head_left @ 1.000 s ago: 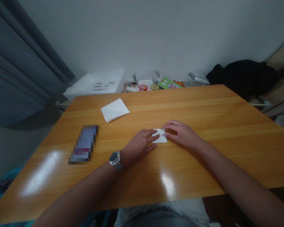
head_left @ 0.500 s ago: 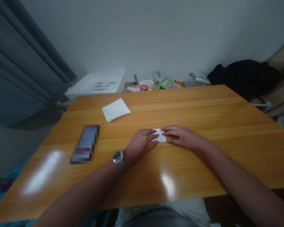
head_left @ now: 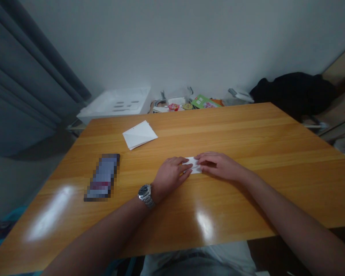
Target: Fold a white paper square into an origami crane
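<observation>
A small white piece of folded paper [head_left: 194,168] lies on the wooden table between my hands. My left hand [head_left: 172,172], with a metal watch [head_left: 145,193] on its wrist, holds the left side of the paper down with its fingertips. At the right side, my right hand [head_left: 214,164] has its thumb and fingers drawn together on the edge of the paper. A line or raised flap shows across the paper's middle, and the fingers hide parts of it.
White paper sheets [head_left: 140,135] lie further back on the table [head_left: 247,134]. A phone-like device [head_left: 103,178], pixelated, rests at the left. Behind the table are a white tray-like piece [head_left: 115,102], a green booklet [head_left: 204,102] and black cloth [head_left: 293,92].
My right thumb and fingers have drawn closer together on the paper's right edge. A line or flap now shows across the paper. My left hand stays nearly in place.
</observation>
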Demonstrator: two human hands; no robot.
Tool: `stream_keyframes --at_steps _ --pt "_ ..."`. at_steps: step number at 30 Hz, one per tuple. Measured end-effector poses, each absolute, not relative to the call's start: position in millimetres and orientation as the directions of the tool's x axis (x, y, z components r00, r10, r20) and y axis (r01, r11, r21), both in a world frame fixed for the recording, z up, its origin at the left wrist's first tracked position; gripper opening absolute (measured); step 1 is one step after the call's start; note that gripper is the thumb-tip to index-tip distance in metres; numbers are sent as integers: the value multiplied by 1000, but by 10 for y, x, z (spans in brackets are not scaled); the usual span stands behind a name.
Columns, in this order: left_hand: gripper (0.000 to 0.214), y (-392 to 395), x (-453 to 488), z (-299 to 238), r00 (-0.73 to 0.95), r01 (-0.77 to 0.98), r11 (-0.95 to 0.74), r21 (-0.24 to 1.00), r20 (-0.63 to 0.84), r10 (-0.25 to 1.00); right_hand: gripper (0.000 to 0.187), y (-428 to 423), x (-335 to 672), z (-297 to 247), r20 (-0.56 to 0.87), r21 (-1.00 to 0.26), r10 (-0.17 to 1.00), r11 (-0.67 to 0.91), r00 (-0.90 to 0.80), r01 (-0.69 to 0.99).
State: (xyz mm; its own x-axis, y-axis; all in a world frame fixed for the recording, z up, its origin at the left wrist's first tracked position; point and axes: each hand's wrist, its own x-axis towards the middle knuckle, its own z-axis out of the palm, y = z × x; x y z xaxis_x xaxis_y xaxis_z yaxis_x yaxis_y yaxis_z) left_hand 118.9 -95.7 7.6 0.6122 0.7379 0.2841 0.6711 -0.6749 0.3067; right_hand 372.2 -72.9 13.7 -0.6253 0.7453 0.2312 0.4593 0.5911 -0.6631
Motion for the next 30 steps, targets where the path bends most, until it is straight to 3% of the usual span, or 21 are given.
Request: stream_keyframes --at_steps 5,9,20,30 --pt "34 -968 1175 77 627 660 -685 309 277 728 16 -708 3727 131 227 -645 726 611 -649 458" --pt "34 -963 1103 81 721 557 -759 336 257 643 16 -691 3729 127 210 -643 755 585 -621 495" --pt "41 -1041 1150 179 801 506 -816 280 198 565 15 -675 3708 95 277 -624 786 584 -552 519" --pt "44 -1059 1151 144 806 478 -789 385 166 569 7 -659 3667 58 321 -601 813 571 -486 559"
